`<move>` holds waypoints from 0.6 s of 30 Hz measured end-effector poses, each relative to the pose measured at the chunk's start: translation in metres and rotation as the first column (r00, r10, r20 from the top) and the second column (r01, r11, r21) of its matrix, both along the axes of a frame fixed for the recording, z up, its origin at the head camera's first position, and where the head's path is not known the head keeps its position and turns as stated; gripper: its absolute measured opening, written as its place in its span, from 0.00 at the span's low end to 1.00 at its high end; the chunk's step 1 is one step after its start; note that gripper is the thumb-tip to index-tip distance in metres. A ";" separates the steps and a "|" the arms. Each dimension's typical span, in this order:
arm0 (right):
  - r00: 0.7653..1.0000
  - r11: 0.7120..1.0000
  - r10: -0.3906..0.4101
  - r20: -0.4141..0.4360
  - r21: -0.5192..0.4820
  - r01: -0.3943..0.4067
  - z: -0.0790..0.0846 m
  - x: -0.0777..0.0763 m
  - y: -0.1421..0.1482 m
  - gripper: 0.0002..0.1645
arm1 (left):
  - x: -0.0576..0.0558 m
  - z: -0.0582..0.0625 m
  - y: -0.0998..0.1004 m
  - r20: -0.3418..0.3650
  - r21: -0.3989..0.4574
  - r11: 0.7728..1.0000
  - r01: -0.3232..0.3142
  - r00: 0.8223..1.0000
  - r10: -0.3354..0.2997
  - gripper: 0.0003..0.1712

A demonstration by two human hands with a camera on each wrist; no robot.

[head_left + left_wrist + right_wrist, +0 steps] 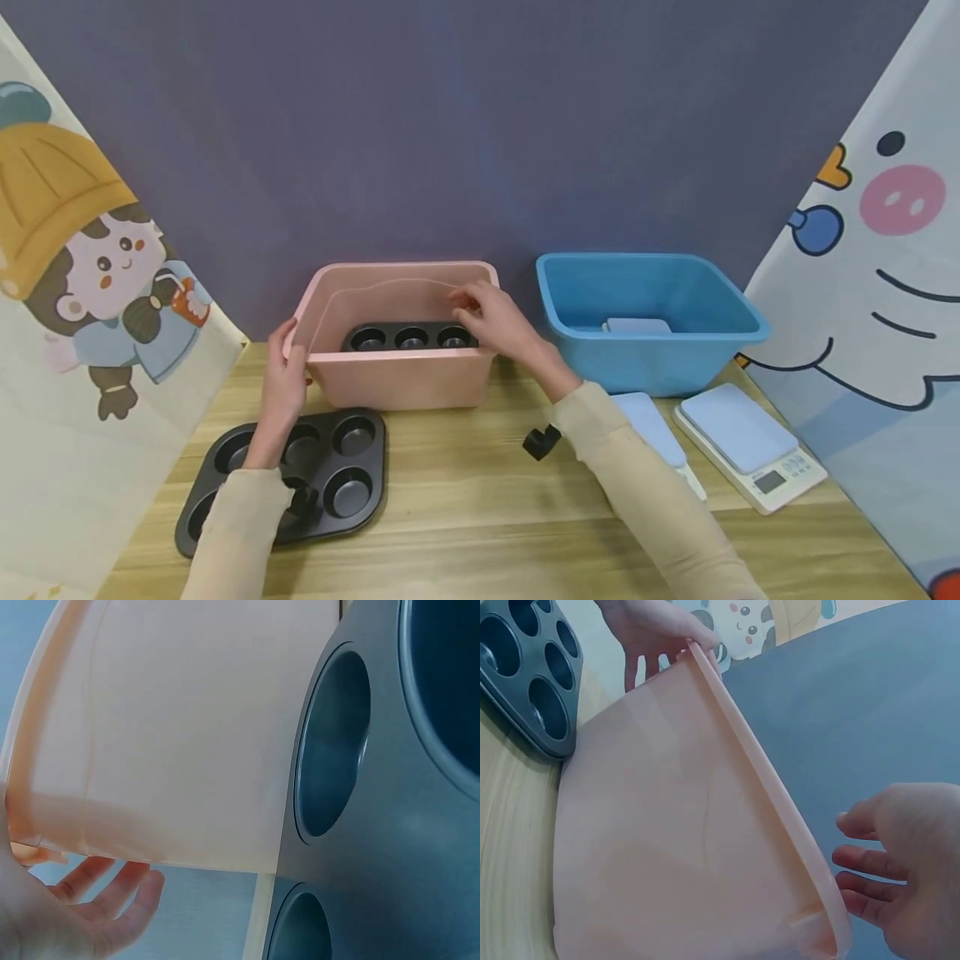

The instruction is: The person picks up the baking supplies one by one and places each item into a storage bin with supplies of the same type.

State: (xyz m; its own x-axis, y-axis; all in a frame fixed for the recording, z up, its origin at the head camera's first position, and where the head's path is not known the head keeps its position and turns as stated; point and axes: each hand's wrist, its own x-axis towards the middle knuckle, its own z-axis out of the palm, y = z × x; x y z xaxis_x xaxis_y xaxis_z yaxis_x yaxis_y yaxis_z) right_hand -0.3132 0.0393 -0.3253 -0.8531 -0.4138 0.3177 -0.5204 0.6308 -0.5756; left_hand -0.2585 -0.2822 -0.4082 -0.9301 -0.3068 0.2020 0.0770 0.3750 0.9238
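At the left end of the pink plastic bin [397, 379], my left hand [283, 379] holds the rim near its front corner. In the left wrist view, that hand's fingers [112, 900] lie along the outside of the bin while the thumb is hidden. My right hand [491, 317] hovers over the bin's right end, its fingers loosely bent and nothing between them. The right wrist view places this right hand [907, 870] close beside the rim. Inside the bin lies a dark muffin tin [395, 333], partly hidden by the front wall.
Another muffin tin [367, 454] lies under my left forearm, in front of the pink bin. To the right stands a blue bin [637, 362] with a pale flat object [637, 326] inside. Two kitchen scales, one white [742, 433] and one partly covered by my sleeve [622, 467], lie before it.
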 end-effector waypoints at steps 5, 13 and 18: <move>0.999 1.000 0.007 -0.039 -0.025 -0.008 -0.004 0.007 0.005 0.17 | -0.002 0.002 0.000 0.013 -0.001 1.000 0.003 1.000 -0.003 0.32; 0.998 0.998 0.026 -0.054 -0.059 -0.030 -0.008 0.020 0.008 0.17 | -0.001 0.003 0.001 0.023 0.001 1.000 0.010 1.000 -0.010 0.32; 0.997 0.995 0.054 -0.055 -0.084 -0.059 -0.013 0.027 0.007 0.17 | -0.003 0.002 0.000 0.032 0.009 1.000 0.010 0.999 -0.011 0.32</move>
